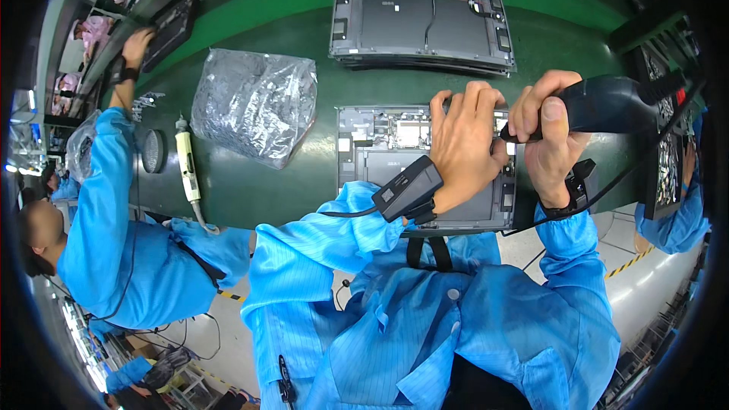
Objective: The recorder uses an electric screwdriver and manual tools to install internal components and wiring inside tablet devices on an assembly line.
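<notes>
An opened laptop base with bare circuit boards lies before me on the green bench. My left hand rests over its upper right part, fingers apart and bent, the fingertips partly hidden. My right hand is closed round a black corded hand tool, whose narrow tip points left at the laptop's right side, close to my left thumb. What the tip touches is hidden. A black box-like device is strapped to my left wrist, and another sits on my right wrist.
A stack of similar laptop bases lies farther back. To the left are a clear plastic bag, a pale electric screwdriver and a round dark dish. A rack of small parts stands right. A co-worker in blue reaches forward at left.
</notes>
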Motion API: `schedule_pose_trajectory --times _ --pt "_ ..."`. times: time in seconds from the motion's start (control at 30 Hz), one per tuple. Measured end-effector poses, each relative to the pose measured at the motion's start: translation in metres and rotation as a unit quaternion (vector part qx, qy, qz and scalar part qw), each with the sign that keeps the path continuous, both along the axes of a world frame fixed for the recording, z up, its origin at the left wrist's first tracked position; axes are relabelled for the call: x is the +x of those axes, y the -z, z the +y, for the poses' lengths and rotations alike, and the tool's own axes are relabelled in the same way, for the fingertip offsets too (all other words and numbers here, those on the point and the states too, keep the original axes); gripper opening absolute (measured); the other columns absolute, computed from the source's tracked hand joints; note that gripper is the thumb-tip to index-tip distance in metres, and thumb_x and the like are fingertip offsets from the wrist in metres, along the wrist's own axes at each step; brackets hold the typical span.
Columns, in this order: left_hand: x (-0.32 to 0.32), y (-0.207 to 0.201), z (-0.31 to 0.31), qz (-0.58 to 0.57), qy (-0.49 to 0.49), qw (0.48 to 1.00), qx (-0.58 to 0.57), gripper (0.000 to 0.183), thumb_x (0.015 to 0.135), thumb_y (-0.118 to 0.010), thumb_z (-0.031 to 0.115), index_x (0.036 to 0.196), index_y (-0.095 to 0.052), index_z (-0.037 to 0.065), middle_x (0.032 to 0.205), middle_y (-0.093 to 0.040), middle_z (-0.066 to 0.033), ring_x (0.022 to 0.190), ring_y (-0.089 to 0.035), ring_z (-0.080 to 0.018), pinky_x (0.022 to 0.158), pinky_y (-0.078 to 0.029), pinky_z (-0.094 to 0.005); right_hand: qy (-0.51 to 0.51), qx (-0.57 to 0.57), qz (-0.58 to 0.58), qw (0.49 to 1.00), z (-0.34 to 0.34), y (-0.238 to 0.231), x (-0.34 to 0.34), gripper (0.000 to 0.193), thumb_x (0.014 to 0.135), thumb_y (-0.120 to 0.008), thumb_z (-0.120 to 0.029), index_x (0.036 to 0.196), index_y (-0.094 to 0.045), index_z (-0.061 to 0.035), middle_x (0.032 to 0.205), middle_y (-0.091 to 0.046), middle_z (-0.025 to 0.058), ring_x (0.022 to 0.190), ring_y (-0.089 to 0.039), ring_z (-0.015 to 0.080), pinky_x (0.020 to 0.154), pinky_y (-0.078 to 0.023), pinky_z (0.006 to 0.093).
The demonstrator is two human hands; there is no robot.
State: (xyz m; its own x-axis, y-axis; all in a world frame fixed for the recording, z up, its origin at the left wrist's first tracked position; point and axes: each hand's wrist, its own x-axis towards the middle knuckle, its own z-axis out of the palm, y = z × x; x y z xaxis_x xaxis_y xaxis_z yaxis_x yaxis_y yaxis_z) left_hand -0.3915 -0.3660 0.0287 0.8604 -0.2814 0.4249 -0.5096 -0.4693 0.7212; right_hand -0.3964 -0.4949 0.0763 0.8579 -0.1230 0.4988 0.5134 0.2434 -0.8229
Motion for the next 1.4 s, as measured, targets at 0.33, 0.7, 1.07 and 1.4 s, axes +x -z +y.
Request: schedule_pose_trajectory --times 0.33,0.7,1.07,1.4 --pt "0.007 -0.021 0.074 -0.072 -0.013 0.991 0.108 0.028 0.084 -0.089 0.025 0.106 -0.084 0.007 0.118 -0.074 -0.0066 0.120 -0.063 -0.0292 0.107 -0.040 -0.0469 0.141 -0.118 0.000 0.983 -0.055 -0.032 0.048 0.038 0.107 -0.073 -0.018 0.136 -0.062 0.0028 0.103 -0.073 0.0106 0.096 -0.069 0.0158 0.092 -0.054 0.0312" --pt "0.018 -0.004 0.061 0.000 0.005 1.000 0.015 0.012 0.092 -0.084 0.016 0.101 -0.087 0.009 0.105 -0.080 0.0004 0.114 -0.063 -0.0216 0.104 -0.035 -0.0431 0.018 -0.384 0.041 0.922 -0.016 0.007 0.001 0.017 0.095 -0.077 0.002 0.112 -0.075 0.0043 0.090 -0.073 0.0074 0.071 -0.066 0.0101 0.062 -0.053 0.0271" --pt "0.020 -0.001 0.062 -0.040 0.005 0.999 0.013 0.009 0.091 -0.083 0.013 0.099 -0.085 0.008 0.100 -0.079 -0.0006 0.118 -0.061 -0.0277 0.104 -0.034 -0.0481 0.006 -0.495 -0.051 0.868 -0.006 0.005 0.014 0.014 0.094 -0.073 0.004 0.104 -0.063 0.0039 0.098 -0.066 0.0179 0.084 -0.069 0.0389 0.073 -0.056 0.0450" --pt "0.006 -0.005 0.075 0.004 0.028 0.999 0.026 0.015 0.090 -0.084 0.018 0.102 -0.086 0.011 0.131 -0.074 -0.0065 0.140 -0.049 -0.0360 0.115 -0.031 -0.0535 0.019 -0.515 -0.063 0.854 -0.006 0.015 0.019 0.014 0.094 -0.070 0.003 0.102 -0.059 0.0004 0.097 -0.060 0.0157 0.091 -0.061 0.0386 0.082 -0.050 0.0481"
